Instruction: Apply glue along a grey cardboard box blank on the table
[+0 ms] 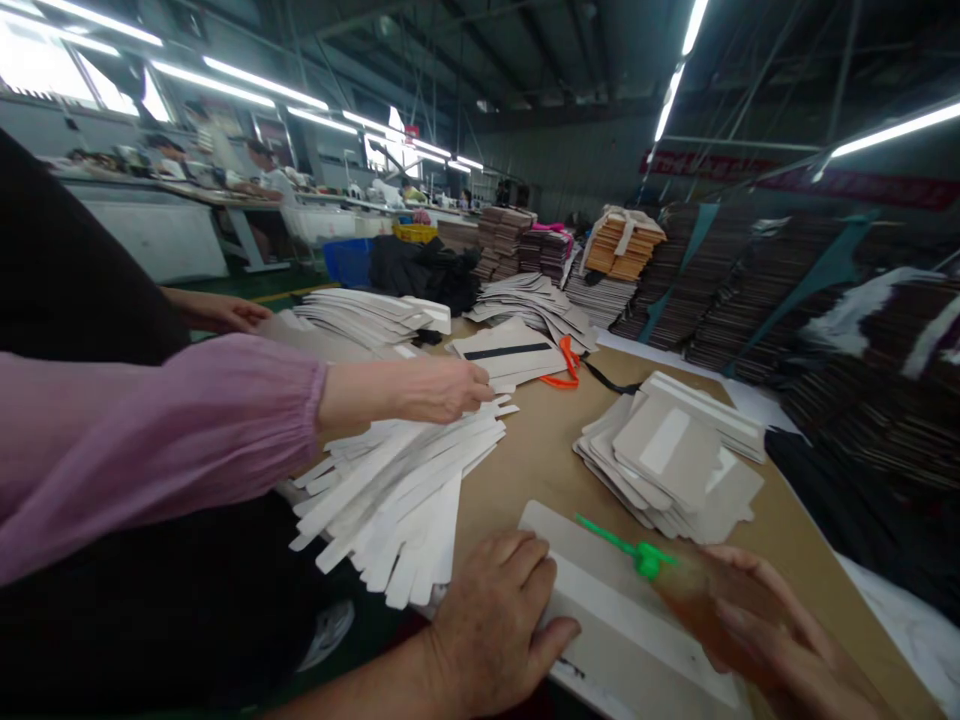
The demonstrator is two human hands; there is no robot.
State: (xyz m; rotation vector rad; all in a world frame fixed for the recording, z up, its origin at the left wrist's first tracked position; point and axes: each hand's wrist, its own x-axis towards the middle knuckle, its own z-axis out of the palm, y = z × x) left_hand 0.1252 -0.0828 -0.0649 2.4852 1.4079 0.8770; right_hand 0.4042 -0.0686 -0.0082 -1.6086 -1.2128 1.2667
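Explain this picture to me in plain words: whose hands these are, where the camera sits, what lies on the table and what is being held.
There is no machine here. The single picture comes from a camera worn on a person's head, looking forward and down at that person's own bare hands in a workshop.

The left hand lies flat on a grey card piece with a white strip, pressing it to the brown table. The right hand grips an amber bottle with a green nozzle, its tip over that card.

The arm in the pink sleeve belongs to a co-worker, whose hand touches a fan of white paper strips. A pile of finished card pieces lies farther right, with orange-handled scissors and more stacks behind.
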